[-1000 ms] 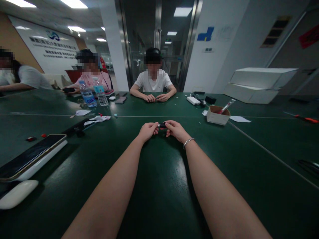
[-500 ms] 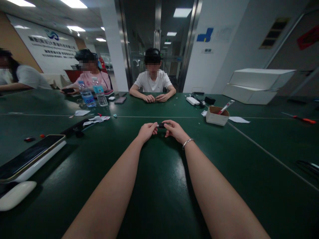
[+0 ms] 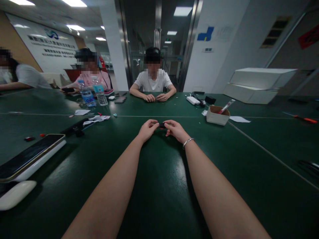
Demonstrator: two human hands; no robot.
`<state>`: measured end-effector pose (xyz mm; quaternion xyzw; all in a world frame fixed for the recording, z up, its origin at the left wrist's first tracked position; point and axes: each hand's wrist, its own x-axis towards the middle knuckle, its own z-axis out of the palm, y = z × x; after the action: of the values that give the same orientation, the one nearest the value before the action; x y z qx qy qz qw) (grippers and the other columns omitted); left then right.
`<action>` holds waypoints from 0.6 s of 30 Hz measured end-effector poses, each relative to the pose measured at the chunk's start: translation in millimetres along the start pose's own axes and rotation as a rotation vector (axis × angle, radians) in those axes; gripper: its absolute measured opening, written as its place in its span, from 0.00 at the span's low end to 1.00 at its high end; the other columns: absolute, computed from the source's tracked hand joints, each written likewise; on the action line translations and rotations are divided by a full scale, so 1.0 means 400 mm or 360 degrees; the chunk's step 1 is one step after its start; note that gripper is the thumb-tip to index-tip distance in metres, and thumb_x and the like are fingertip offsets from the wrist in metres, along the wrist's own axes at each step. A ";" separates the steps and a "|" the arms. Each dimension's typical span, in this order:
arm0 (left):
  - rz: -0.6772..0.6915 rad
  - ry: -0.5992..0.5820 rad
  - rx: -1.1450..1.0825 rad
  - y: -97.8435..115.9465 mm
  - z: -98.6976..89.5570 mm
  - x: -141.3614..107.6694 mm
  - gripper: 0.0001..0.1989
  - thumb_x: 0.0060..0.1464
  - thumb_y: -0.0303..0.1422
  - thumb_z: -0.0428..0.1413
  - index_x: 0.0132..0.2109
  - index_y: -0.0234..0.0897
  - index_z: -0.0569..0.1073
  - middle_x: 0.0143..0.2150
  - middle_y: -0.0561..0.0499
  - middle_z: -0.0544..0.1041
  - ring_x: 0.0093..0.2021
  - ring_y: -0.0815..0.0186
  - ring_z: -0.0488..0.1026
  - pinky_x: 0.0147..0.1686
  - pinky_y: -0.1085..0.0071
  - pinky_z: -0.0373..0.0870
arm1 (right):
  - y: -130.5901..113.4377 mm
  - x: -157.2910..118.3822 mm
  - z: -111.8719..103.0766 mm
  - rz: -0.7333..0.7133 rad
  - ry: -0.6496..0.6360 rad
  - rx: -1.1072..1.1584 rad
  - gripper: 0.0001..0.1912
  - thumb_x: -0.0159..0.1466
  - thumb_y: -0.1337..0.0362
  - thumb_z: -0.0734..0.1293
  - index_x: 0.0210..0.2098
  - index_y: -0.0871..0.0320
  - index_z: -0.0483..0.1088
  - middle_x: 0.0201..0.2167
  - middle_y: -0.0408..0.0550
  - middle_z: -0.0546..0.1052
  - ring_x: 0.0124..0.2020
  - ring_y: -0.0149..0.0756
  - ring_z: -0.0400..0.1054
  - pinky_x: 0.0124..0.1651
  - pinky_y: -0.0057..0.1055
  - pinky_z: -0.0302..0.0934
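Observation:
Between my two hands is a small dark object (image 3: 161,125), short and stick-like, held level just above the table; its exact kind is too small to make out. My left hand (image 3: 149,130) pinches its left end between thumb and fingers, and the fingertips hide that end. At the other end, my right hand (image 3: 175,130) grips it with thumb and forefinger, the remaining fingers curled below. A silver bangle (image 3: 188,143) circles my right wrist.
On the green table (image 3: 159,186) lie a phone (image 3: 32,152) and a white mouse (image 3: 18,196) at left. Farther off stand water bottles (image 3: 100,93), a small box (image 3: 217,117) and white boxes (image 3: 259,84). A screwdriver (image 3: 305,119) is at right. A person (image 3: 153,81) sits opposite.
My left fingers have shifted on the dark object, and the silvery part seen by them before is now covered. My right hand stays almost where it was.

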<state>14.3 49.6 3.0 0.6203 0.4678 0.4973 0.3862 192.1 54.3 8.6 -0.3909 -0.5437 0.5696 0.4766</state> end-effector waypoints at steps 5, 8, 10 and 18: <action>0.0057 -0.0034 0.0037 -0.001 -0.001 0.000 0.15 0.51 0.32 0.59 0.46 0.34 0.72 0.37 0.48 0.76 0.36 0.67 0.72 0.32 0.73 0.66 | -0.001 0.000 -0.002 -0.0019 -0.0022 0.0010 0.09 0.60 0.67 0.70 0.40 0.59 0.70 0.23 0.40 0.75 0.14 0.22 0.63 0.22 0.24 0.69; -0.0016 -0.0033 0.0006 0.006 0.000 -0.003 0.13 0.53 0.34 0.57 0.45 0.34 0.72 0.34 0.48 0.75 0.34 0.67 0.72 0.31 0.73 0.66 | -0.001 0.000 -0.003 -0.0025 -0.0031 0.0020 0.08 0.60 0.67 0.70 0.39 0.59 0.70 0.23 0.39 0.74 0.14 0.22 0.63 0.22 0.25 0.70; -0.0026 -0.0019 0.0005 0.010 0.000 -0.003 0.12 0.53 0.34 0.56 0.45 0.34 0.72 0.34 0.49 0.75 0.33 0.68 0.71 0.31 0.73 0.66 | 0.000 0.000 -0.004 -0.0032 -0.0051 0.0026 0.08 0.59 0.67 0.70 0.39 0.59 0.70 0.23 0.39 0.74 0.14 0.22 0.63 0.22 0.25 0.70; 0.0080 0.0014 0.0015 0.002 -0.004 0.004 0.10 0.53 0.36 0.56 0.40 0.35 0.74 0.33 0.50 0.75 0.34 0.68 0.71 0.36 0.71 0.66 | -0.002 -0.003 -0.005 -0.0031 -0.0055 0.0033 0.09 0.59 0.67 0.70 0.39 0.58 0.70 0.22 0.38 0.73 0.14 0.22 0.63 0.22 0.25 0.70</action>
<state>12.9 50.8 4.5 0.6314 0.4562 0.5074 0.3685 194.2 53.6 9.0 -0.3708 -0.5498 0.5772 0.4765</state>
